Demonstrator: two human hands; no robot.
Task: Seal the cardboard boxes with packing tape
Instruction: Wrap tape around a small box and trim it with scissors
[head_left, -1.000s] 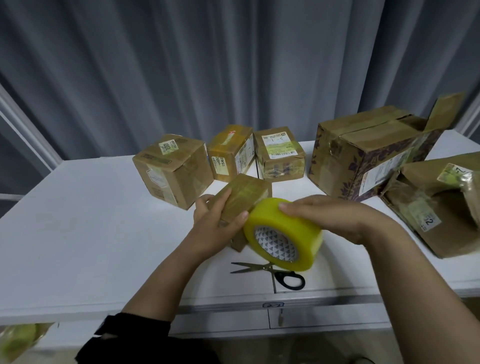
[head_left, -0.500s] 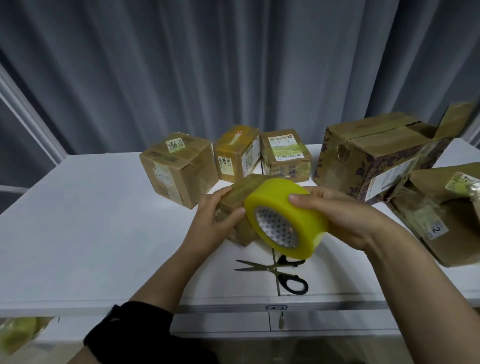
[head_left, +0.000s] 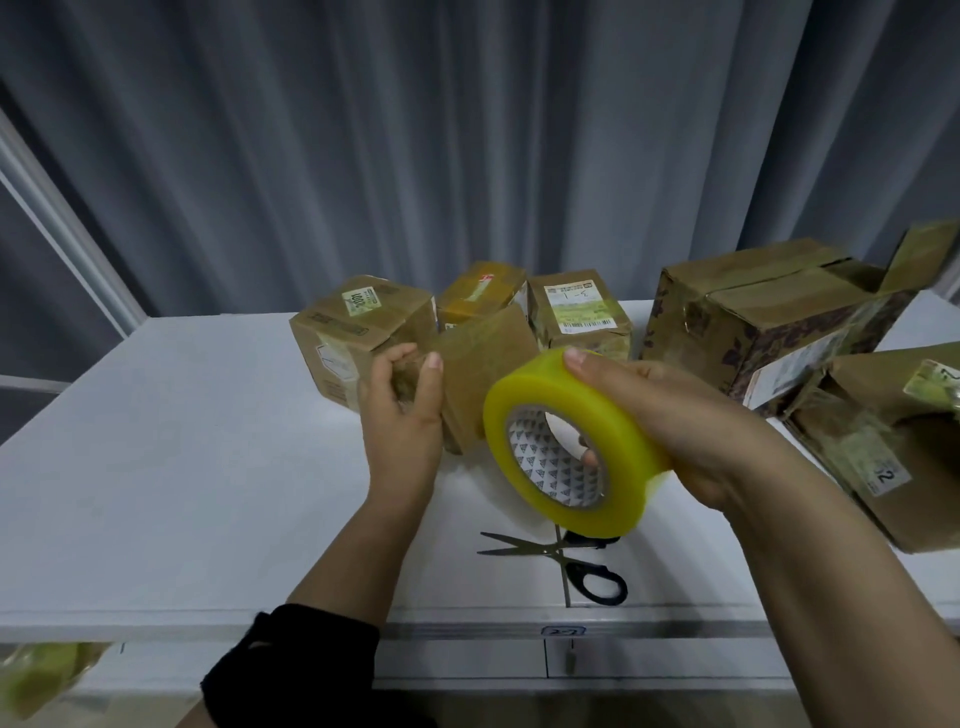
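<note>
My left hand (head_left: 402, 410) grips a small brown cardboard box (head_left: 485, 364), lifted off the white table and tilted. My right hand (head_left: 670, 426) holds a thick roll of yellowish packing tape (head_left: 566, 441) right beside that box, thumb inside the core and fingers over the top. The roll's edge overlaps the box's right side; whether tape is stuck to it I cannot tell. Three small boxes stand behind: one at the left (head_left: 358, 332), one in the middle (head_left: 480, 291), one with a white label (head_left: 576, 306).
Black-handled scissors (head_left: 566, 558) lie on the white table (head_left: 182, 467) near its front edge, under the roll. A large box with an open flap (head_left: 769, 312) and another labelled box (head_left: 893, 447) stand at the right. A grey curtain hangs behind.
Both hands have risen, lifting the small box and the tape roll higher above the table. The box has tilted further upright, and the scissors lie more exposed below.
</note>
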